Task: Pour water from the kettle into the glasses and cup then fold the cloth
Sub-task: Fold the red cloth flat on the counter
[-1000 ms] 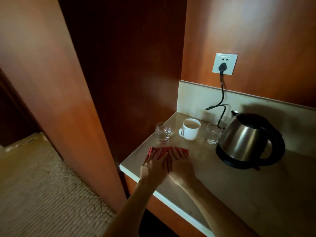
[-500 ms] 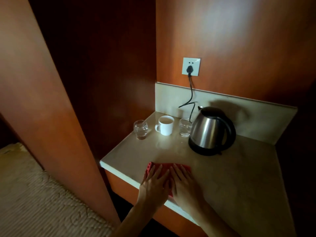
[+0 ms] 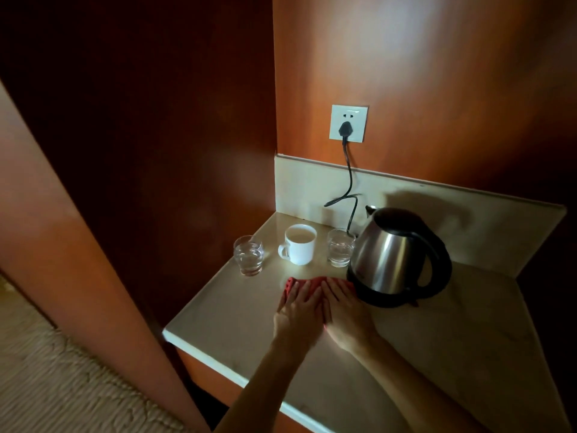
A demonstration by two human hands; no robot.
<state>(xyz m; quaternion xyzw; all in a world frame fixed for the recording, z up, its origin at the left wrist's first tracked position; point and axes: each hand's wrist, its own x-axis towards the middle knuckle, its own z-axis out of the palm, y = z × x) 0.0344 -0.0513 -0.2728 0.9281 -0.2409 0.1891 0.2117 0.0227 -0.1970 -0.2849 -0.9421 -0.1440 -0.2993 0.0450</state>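
Flat under both hands (image 3: 324, 314), red cloth (image 3: 312, 282), just beside kettle (image 3: 396, 254)

Dim, warm light; kettle (image 3: 396, 254) casts a soft shadow on the backsplash (image 3: 312, 182), dark corners, wide-angle bending at edges.

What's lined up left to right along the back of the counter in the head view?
Left glass → white cup → right glass → kettle.
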